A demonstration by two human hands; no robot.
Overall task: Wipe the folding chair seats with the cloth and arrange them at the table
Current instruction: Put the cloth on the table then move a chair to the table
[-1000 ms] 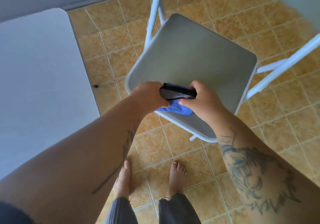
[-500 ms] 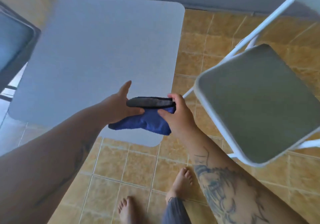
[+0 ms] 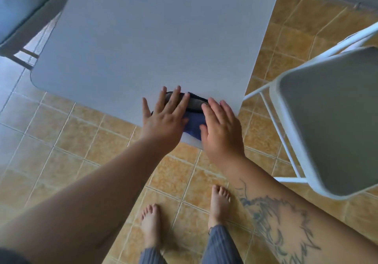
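Observation:
A folded blue and dark grey cloth [image 3: 194,120] lies on the near corner of the grey table [image 3: 153,39]. My left hand [image 3: 165,118] rests flat on the cloth's left side with fingers spread. My right hand [image 3: 221,128] lies flat on its right side, fingers also apart. Neither hand grips the cloth; most of it is hidden under them. A white-framed folding chair with a grey seat [image 3: 331,124] stands unfolded to the right of the table, apart from both hands.
A second chair with a grey seat [image 3: 24,8] sits at the table's far left corner. The floor is tan tile [image 3: 71,141]. My bare feet [image 3: 150,223] stand just short of the table's edge. A wall runs along the top right.
I turned from the right chair to the table. The cloth, held in both hands over the seat and then in the air, now lies on the table corner under flat open hands.

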